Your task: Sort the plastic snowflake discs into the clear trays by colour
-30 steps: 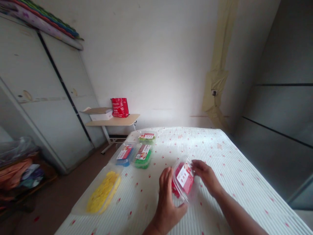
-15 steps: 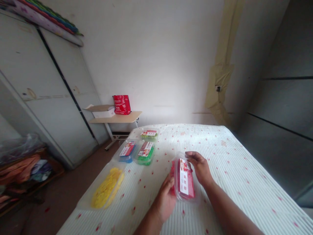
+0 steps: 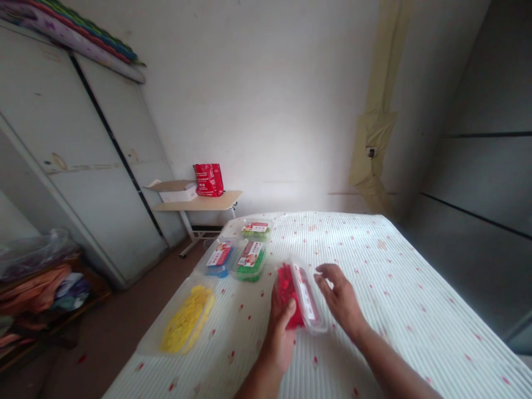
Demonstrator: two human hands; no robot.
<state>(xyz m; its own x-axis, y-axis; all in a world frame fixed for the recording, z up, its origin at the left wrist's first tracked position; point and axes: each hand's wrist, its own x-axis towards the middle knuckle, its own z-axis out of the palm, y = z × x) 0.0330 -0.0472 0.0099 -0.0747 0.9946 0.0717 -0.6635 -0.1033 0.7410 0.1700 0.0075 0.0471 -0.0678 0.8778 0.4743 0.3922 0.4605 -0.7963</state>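
My left hand (image 3: 282, 327) is wrapped round the left side of a clear plastic container (image 3: 288, 293) filled with small red pieces, its thumb over the near end. The container's hinged lid (image 3: 308, 296), with a white and red label, stands raised along the right side. Just right of the lid, my right hand (image 3: 338, 296) hovers with fingers bent but apart, holding nothing. To the left lies an open container of yellow pieces (image 3: 187, 321). Beyond it are labelled boxes of green pieces (image 3: 250, 260), blue pieces (image 3: 219, 259) and light green pieces (image 3: 255, 228).
A white ribbed cloth with red specks covers the table (image 3: 399, 310). Past its far left corner, a small side table (image 3: 224, 200) bears a white carton (image 3: 178, 194) and a red bag (image 3: 209, 180). Grey cabinets flank both sides; folded clothes (image 3: 45, 288) lie low at left.
The red container's lid has swung up to the right, exposing the red pieces. My right hand has come off the lid. My left hand still grips the container, now tilted a little differently.
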